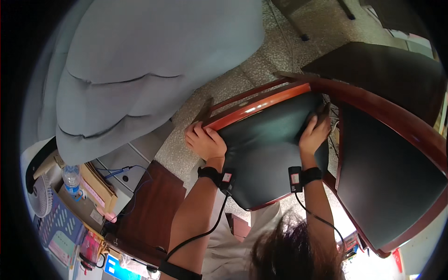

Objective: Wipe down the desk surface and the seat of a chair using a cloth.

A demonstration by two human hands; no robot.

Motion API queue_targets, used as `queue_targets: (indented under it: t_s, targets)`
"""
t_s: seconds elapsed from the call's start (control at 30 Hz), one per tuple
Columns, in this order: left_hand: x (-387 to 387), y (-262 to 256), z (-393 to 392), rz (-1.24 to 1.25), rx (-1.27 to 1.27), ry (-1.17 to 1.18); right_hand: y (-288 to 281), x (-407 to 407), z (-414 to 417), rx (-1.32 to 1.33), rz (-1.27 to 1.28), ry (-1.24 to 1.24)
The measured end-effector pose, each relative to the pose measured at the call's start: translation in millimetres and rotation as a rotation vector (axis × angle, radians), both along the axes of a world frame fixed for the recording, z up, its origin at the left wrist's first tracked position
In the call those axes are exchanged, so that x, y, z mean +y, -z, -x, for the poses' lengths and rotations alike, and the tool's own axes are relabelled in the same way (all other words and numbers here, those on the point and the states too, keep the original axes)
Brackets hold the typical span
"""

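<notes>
My left hand (pixel 206 141) is curled over the left end of a glossy reddish-wood rail (pixel 259 106) on a chair. My right hand (pixel 315 134) grips the opposite side, at the edge of the same chair's black padded panel (pixel 269 168). The panel lies between my forearms, above my light-coloured trousers (pixel 227 255). Right beside it is a second black panel (pixel 388 175) in a curved wooden frame (pixel 371 99); whether it belongs to the same chair I cannot tell. My right fingertips are partly hidden.
A large grey upholstered seat (pixel 157 45) fills the upper left. Speckled floor (pixel 231 80) shows beyond the rail, with a cable across it. At lower left are a brown wooden cabinet (pixel 150 213), a water bottle (pixel 71 178), a small fan (pixel 42 199) and a cardboard box (pixel 99 185).
</notes>
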State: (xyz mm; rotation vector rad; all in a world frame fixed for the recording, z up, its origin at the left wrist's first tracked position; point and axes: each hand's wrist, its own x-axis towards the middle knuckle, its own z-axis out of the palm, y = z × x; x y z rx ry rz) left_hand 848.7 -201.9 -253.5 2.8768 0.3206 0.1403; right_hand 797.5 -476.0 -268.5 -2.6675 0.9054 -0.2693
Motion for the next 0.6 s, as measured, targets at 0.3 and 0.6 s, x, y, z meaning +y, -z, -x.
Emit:
queue_targets:
  t_s: [0.3,0.6]
  targets:
    - [3.5,12.6,2.2,-0.005,0.002,-0.018,23.2,-66.1,-75.3,0.083,-0.645,0.246]
    - [0.9,11.3,1.5,-0.046,0.011,-0.02,-11.4,-44.9,-50.6,0.249,-0.536,0.323]
